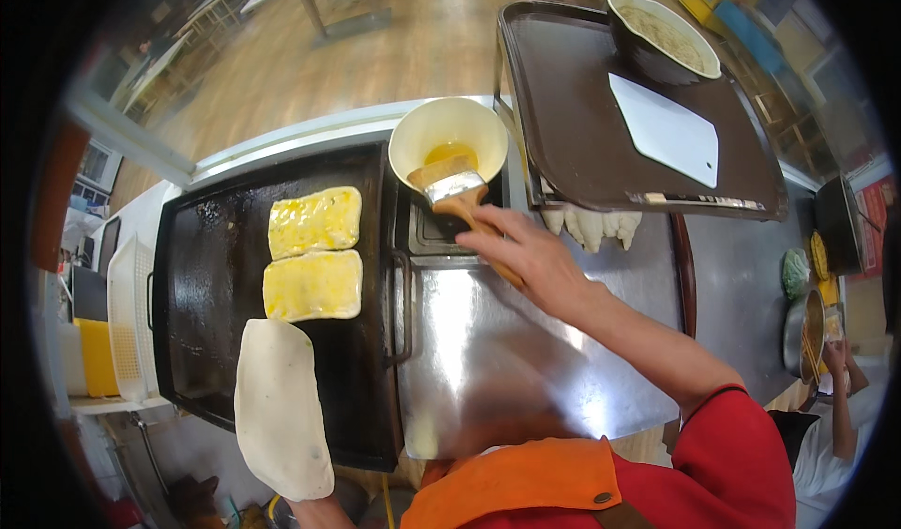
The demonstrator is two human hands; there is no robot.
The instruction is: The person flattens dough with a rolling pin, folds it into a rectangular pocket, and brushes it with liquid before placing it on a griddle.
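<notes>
My right hand (531,258) grips the wooden handle of a wide pastry brush (452,187). The bristles dip into a cream-coloured bowl (405,131) holding a pool of yellow liquid (454,152), likely oil or egg. A long, pale sheet of raw dough (281,406) drapes over my left hand (317,511), whose fingers are hidden; only the wrist area shows below it. The far end of the dough hangs over a black rectangular griddle (204,268). Two flat dough pieces lie there, the upper (314,220) and the lower (313,285), both coated in glossy yellow.
A brown tray (563,106) at the upper right carries a white board (669,131) and a bowl of filling (662,36). Pale dough pieces (595,228) sit below its edge. The steel worktop (479,346) lies before me. Another person's arm (841,395) is near a metal bowl (802,335).
</notes>
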